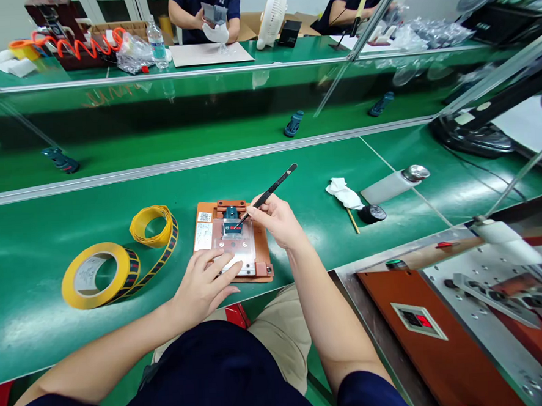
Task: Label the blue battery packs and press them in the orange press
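Note:
An orange-brown fixture [263,252] with a clear plate on top lies on the green table near its front edge. A dark teal part with a small label [233,228] sits in the fixture's upper middle. My right hand [276,220] is closed on black tweezers [276,183], held slanted, their tip at the label. My left hand [209,282] rests with spread fingers on the lower left of the fixture and its clear plate. Left of the fixture stand a large yellow roll of labels [72,288] and a smaller yellow coil [139,226], joined by a strip.
Right of the fixture lie a white bottle [384,188], a crumpled white tissue [342,192], a round black item [372,213] and a thin stick. A metal machine [482,276] stands at the lower right. Behind, teal parts [294,124] lie on a green belt; two people work beyond it.

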### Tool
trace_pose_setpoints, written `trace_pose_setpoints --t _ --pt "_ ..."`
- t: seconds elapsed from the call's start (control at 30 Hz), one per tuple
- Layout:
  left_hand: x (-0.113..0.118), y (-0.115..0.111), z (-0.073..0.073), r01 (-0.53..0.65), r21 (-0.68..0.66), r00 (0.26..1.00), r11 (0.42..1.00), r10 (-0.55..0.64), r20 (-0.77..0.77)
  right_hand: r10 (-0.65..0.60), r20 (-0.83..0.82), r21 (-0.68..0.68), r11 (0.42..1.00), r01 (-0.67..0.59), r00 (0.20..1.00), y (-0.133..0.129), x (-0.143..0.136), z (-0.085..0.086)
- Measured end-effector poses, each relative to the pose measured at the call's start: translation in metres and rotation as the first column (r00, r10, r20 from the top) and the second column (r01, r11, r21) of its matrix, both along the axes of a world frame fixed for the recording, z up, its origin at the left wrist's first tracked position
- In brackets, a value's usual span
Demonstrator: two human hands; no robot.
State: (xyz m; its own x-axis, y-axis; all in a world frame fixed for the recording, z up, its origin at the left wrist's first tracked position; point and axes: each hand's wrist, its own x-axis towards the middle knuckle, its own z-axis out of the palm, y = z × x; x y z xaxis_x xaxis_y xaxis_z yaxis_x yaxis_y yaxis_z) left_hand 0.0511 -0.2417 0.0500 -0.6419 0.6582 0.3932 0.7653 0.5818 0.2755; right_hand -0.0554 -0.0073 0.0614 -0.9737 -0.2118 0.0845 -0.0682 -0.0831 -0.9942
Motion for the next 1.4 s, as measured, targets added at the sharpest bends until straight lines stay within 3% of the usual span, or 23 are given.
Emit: trace_pose_setpoints --t 0.17,0.37,0.6,0.67,0.73,0.83,0.9,0.97,1.03,1.13,1.23,1.3,1.37,1.4 --pt "-0.003 0.000 0.007 -0.006 -0.016 1.000 1.000 0.006 0.018 0.022 0.002 -0.003 1.000 -0.022 1.000 -0.001 0.000 0.004" --pt "-0.023 0.004 0.017 -0.055 -0.059 0.997 0.997 0.058 0.056 0.026 -0.014 0.034 0.999 -0.025 1.000 -0.001 -0.002 0.006" --pt "-0.032 0.015 0.023 -0.082 -0.101 0.993 0.991 0.089 0.072 0.065 -0.048 0.143 0.988 -0.058 0.997 0.001 -0.005 0.004" --pt "-0.031 0.018 0.025 -0.094 -0.108 0.993 0.990 0.102 0.063 0.024 -0.020 0.093 0.995 -0.022 1.000 -0.001 -0.008 0.004" --pt "-0.032 0.019 0.026 -0.089 -0.114 0.993 0.990 0.098 0.073 -0.126 0.015 -0.036 0.991 0.126 0.992 -0.001 -0.009 0.005" --pt "-0.040 0.018 0.025 -0.114 -0.033 0.980 0.993 0.118 0.162 -0.382 0.020 -0.165 0.910 0.379 0.924 0.008 -0.005 0.007" --pt "-0.050 0.018 0.022 -0.234 0.068 0.942 0.970 0.208 0.264 -0.475 -0.048 -0.127 0.875 0.466 0.879 0.021 0.003 0.003" --pt "-0.057 0.019 0.020 -0.340 0.139 0.889 0.930 0.270 0.370 -0.544 -0.152 0.026 0.833 0.553 0.825 0.036 0.013 -0.004" --pt "-0.058 0.020 0.019 -0.347 0.216 0.900 0.913 0.260 0.350 -0.559 -0.271 0.295 0.727 0.620 0.784 0.051 0.023 -0.016" --pt "-0.037 0.016 0.014 -0.157 0.416 0.982 0.896 0.187 -0.032 -0.443 -0.394 0.623 0.515 0.588 0.805 0.068 0.034 -0.037" --pt "0.001 0.005 0.002 0.202 0.394 0.931 0.897 -0.051 -0.362 -0.324 -0.436 0.722 0.431 0.541 0.840 0.080 0.042 -0.059" --pt "0.025 -0.004 -0.008 0.355 0.267 0.898 0.896 -0.247 -0.364 -0.279 -0.455 0.771 0.352 0.531 0.846 0.086 0.046 -0.068" --pt "0.040 -0.010 -0.015 0.403 0.168 0.900 0.900 -0.357 -0.249 -0.274 -0.495 0.782 0.273 0.560 0.824 0.088 0.050 -0.068" --pt "0.043 -0.012 -0.017 0.406 0.150 0.907 0.901 -0.378 -0.185 -0.281 -0.518 0.763 0.274 0.585 0.808 0.087 0.052 -0.065"
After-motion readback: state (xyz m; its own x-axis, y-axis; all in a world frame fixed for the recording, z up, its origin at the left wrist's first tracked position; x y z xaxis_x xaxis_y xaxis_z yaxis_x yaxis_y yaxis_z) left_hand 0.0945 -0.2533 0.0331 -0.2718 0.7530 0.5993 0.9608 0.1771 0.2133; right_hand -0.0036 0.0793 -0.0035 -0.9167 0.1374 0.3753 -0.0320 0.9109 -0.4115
